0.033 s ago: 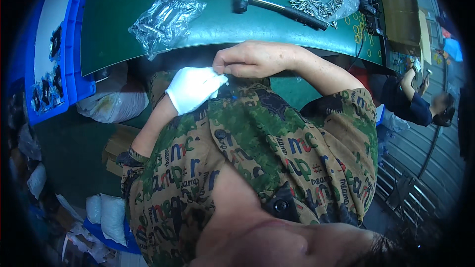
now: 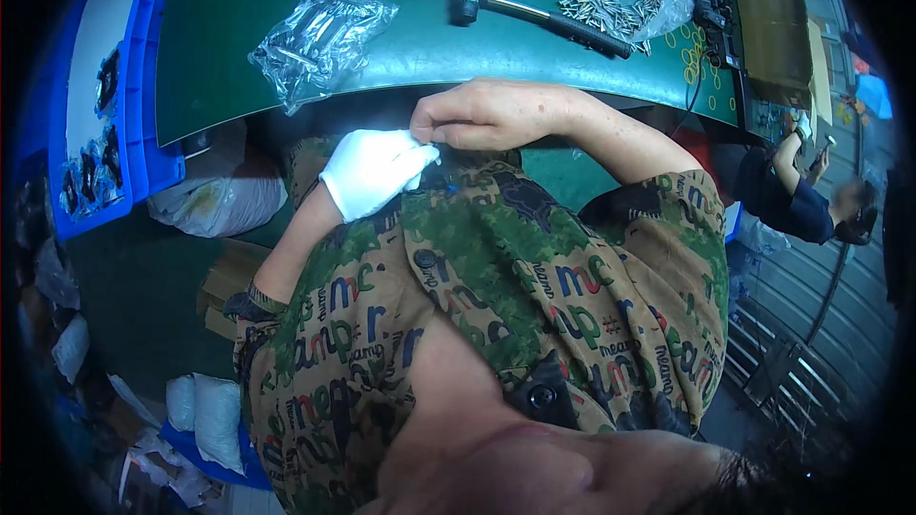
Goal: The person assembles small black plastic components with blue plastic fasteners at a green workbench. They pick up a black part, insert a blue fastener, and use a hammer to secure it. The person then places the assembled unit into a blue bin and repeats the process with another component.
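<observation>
My left hand (image 2: 372, 174) wears a white glove and is held in front of my lap, below the table edge. Its fingers are bent together toward the right. My bare right hand (image 2: 475, 116) meets it from the right, with curled fingers and the thumb and forefinger pinched at the glove's fingertips. Whatever lies between the fingers is hidden or too small to make out. On the table beyond my hands are a crumpled clear plastic bag (image 2: 324, 38) and a mallet (image 2: 549, 21) with a black handle and a yellow-green cap.
Small metal pins (image 2: 611, 0) spill from a clear bag on the green table (image 2: 219, 48). Yellow rings (image 2: 689, 72) lie nearby. A blue tray (image 2: 143, 105) stands left, a cardboard box (image 2: 778, 33) right. At far right, another person (image 2: 792, 181) holds a hammer.
</observation>
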Demonstrator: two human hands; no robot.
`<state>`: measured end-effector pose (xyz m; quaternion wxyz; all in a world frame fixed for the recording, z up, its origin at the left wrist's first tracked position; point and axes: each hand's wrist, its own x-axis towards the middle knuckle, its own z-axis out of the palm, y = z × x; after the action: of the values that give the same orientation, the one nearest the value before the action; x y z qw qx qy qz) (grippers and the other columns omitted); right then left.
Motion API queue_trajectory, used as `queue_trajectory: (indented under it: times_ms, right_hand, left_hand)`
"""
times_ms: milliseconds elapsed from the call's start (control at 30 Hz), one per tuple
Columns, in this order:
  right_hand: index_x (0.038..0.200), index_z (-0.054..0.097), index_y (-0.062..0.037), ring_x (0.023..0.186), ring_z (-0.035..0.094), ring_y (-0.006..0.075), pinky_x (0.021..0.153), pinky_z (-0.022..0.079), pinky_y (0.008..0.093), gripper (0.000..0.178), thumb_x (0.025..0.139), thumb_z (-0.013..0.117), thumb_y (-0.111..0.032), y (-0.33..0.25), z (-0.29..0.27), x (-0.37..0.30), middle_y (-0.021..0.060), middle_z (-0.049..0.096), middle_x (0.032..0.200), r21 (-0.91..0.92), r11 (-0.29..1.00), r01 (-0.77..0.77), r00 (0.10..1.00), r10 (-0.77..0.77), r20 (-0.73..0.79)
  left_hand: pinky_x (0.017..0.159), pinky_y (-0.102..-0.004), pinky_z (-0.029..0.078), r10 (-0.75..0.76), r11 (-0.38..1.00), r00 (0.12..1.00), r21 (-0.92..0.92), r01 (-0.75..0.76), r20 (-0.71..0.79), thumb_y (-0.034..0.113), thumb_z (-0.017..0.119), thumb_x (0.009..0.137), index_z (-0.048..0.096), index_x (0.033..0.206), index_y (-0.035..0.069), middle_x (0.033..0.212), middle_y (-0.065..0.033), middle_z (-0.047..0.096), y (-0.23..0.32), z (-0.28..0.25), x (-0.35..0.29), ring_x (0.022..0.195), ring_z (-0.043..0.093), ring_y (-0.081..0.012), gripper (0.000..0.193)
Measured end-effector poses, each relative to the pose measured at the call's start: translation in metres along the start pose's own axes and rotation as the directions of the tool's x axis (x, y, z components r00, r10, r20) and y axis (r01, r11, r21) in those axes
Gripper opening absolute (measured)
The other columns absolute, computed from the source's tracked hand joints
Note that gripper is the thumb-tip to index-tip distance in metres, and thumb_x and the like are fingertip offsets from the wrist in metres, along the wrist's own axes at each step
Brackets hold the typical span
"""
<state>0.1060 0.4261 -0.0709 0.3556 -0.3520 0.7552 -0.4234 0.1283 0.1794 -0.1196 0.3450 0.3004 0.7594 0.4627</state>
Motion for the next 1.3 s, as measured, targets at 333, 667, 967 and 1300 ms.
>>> queue_trajectory:
  times_ms: [333, 667, 967, 1300]
  right_hand:
    - [0.116, 0.059, -0.0066, 0.091, 0.066, 0.0298, 0.084, 0.052, 0.0429, 0.021, 0.102, 0.048, -0.018, 0.005, 0.009, 0.004, 0.0137, 0.066, 0.100, -0.038, 0.998, 0.047, 0.999, -0.046, 0.010]
    - [0.118, 0.058, -0.0030, 0.102, 0.067, 0.0319, 0.091, 0.052, 0.0426, 0.022, 0.104, 0.048, -0.017, 0.003, 0.020, 0.001, 0.0157, 0.067, 0.107, 0.014, 1.000, -0.006, 0.997, 0.007, -0.074]
    - [0.118, 0.057, -0.0026, 0.102, 0.067, 0.0333, 0.091, 0.053, 0.0428, 0.023, 0.104, 0.050, -0.019, -0.008, 0.024, -0.001, 0.0162, 0.067, 0.106, -0.011, 0.996, -0.089, 0.993, 0.088, -0.084]
    - [0.123, 0.056, -0.0034, 0.095, 0.066, 0.0242, 0.086, 0.053, 0.0371, 0.023, 0.104, 0.052, -0.017, 0.002, 0.032, 0.003, 0.0116, 0.066, 0.100, -0.045, 0.997, -0.057, 0.987, 0.049, -0.151]
  left_hand:
    - [0.060, -0.0280, 0.050, 0.053, 0.999, 0.999, -0.005, -0.053, -0.009, 0.023, 0.063, 0.100, 0.075, 0.100, -0.001, 0.072, -0.0052, 0.069, -0.006, 0.006, -0.002, 0.064, 0.063, -0.0115, 0.026]
    - [0.057, -0.0252, 0.046, 0.048, 0.995, 0.998, -0.084, -0.052, -0.051, 0.027, 0.066, 0.099, 0.075, 0.099, 0.000, 0.070, -0.0022, 0.068, -0.015, 0.012, -0.002, 0.062, 0.061, -0.0082, 0.028]
    - [0.055, -0.0259, 0.047, 0.006, 0.994, 0.999, -0.109, -0.009, -0.032, 0.027, 0.065, 0.100, 0.074, 0.099, 0.000, 0.070, -0.0019, 0.067, -0.012, 0.012, -0.002, 0.061, 0.061, -0.0089, 0.028]
    - [0.057, -0.0255, 0.046, -0.113, 0.985, 0.994, -0.130, 0.111, -0.002, 0.025, 0.064, 0.100, 0.073, 0.098, 0.001, 0.071, -0.0018, 0.068, -0.017, 0.012, -0.002, 0.062, 0.061, -0.0088, 0.026]
